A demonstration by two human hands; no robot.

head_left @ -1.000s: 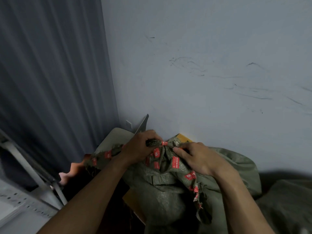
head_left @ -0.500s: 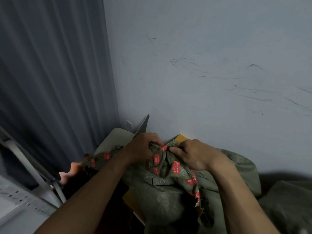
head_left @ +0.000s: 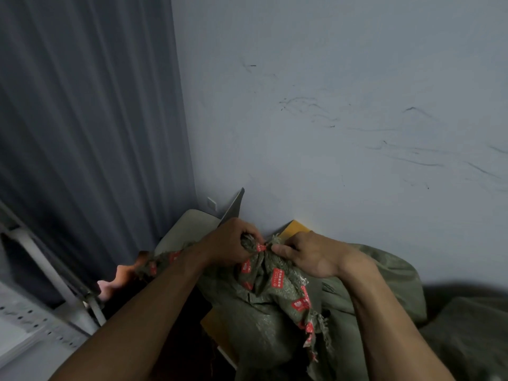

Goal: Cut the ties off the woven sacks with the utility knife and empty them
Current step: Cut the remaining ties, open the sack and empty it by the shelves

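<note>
**Woven sack gripped at the neck**

Under the grey wall and curtain, the woven sack sits at six o'clock. Our left hand clutches its bunched neck at nine o'clock of the red-marked tie. Our right hand pinches the tie from three o'clock.

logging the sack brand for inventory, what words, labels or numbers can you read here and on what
No text can be quoted.
Red labels on the woven sack: white print, too blurred to read.
Red labels on the frayed strip hanging down it: also unreadable.
Wall: scuff marks only, no writing.
</note>
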